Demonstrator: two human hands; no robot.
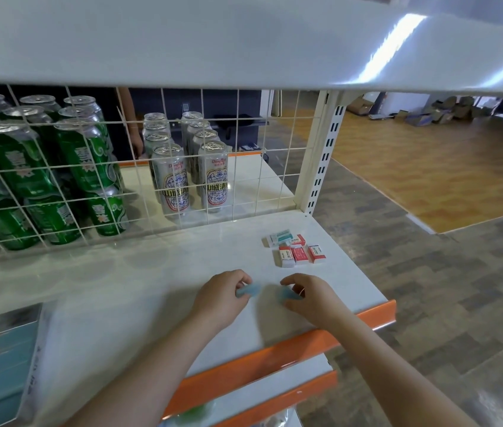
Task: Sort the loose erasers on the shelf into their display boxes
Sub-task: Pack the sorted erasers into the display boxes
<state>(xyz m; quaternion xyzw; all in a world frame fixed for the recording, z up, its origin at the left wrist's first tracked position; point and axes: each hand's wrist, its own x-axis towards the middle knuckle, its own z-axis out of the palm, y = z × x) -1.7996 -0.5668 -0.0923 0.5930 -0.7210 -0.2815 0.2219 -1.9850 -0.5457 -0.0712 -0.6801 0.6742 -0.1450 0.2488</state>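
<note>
- Your left hand [224,292] sits low over the white shelf [139,272], fingers curled round a pale blue eraser [248,291]. The eraser is blurred; its right end pokes out past your fingertips.
- Your right hand [308,295] is just beside the left, fingers and thumb curled onto a second pale blue eraser [287,294], also blurred. The two blue pieces are near each other but apart.
- Both hands are close to the shelf's front edge, above the orange price strip [274,355].
- Loose pile of small erasers [298,249] lies further back and to the right on the same shelf, near its right end: three red-and-white ones side by side in front, one more red-and-white and a teal-and-white one [279,237] behind them. Some touch; print too small to read.
- Display box [0,362], teal and orange with a grey top band, is at the far left of the shelf, cut off by the frame edge and blurred. You cannot tell what it holds.
- Behind the wire grid [139,167]: green cans [25,167] on the left, stacked in two layers; white patterned cans [193,177] standing in two rows toward the middle.
- Upper shelf [244,41] overhangs the top of the view.
- Cardboard boxes [441,114] lie on the wooden floor far right.
</note>
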